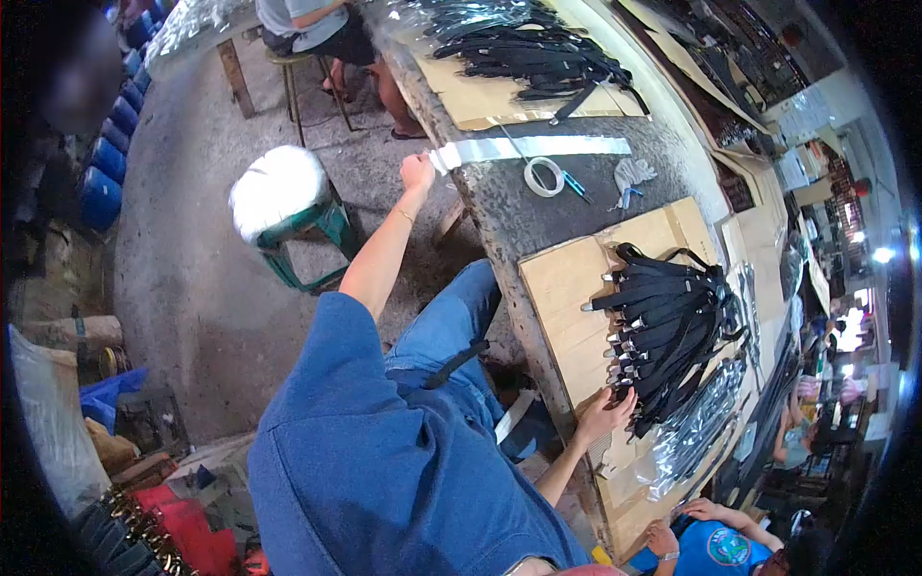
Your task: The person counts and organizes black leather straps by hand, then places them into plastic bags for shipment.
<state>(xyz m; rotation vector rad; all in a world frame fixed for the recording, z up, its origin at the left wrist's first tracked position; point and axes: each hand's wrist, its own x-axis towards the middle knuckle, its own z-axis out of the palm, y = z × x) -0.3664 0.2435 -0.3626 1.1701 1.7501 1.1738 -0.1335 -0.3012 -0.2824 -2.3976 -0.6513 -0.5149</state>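
Note:
My left hand (418, 173) is closed at the table's edge, gripping the near end of a long whitish strip (538, 147) that lies across the dark tabletop. On the other side, my right hand (605, 415) rests at the lower edge of a bundle of black straps (663, 317) with metal clips at their ends. Its fingers bend around one of the clip ends. The bundle is fanned out on a cardboard sheet (567, 288). Between my hands lie a tape roll (545, 177), a blue-handled tool (576, 186) and a crumpled grey piece (632, 175).
More black straps (538, 58) are piled on cardboard farther along the table. Clear plastic bags (696, 432) lie beside the near bundle. A green stool (307, 235) with a white bundle (279, 192) stands on the floor. A person (307, 24) sits ahead; another in blue (715, 542) is at lower right.

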